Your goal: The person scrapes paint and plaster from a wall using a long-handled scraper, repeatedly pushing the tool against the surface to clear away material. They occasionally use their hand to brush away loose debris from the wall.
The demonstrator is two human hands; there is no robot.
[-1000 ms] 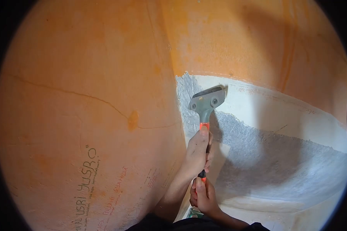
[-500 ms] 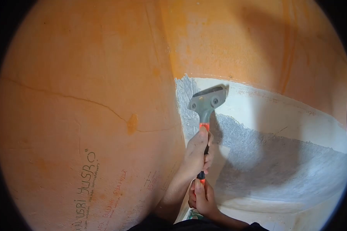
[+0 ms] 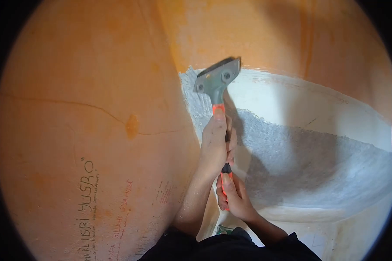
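Both of my hands grip one long-handled scraper [image 3: 217, 82] with a wide grey head and a black and orange handle. My left hand [image 3: 215, 141] is wrapped round the upper handle, its thumb lying along the orange collar below the head. Lower down, my right hand [image 3: 234, 195] closes on the orange butt end. The blade end lies over the border of the orange paint and the white strip [image 3: 265, 91] on the facing wall, near the corner. Under the head and to its left is a rough grey scraped patch [image 3: 194, 98].
On the left stands an orange wall [image 3: 96, 65] with a crack, a darker spot and handwriting [image 3: 89, 195]. A broad grey area [image 3: 292, 161] spreads below the white strip. Shadows fall across the right-hand wall. A green object [image 3: 224, 229] shows at the bottom by my dark clothing.
The scraper and both hands have moved up and slightly left in view, the head now reaching the orange edge. The wall has also shifted up and left in view. Both grips are unchanged.
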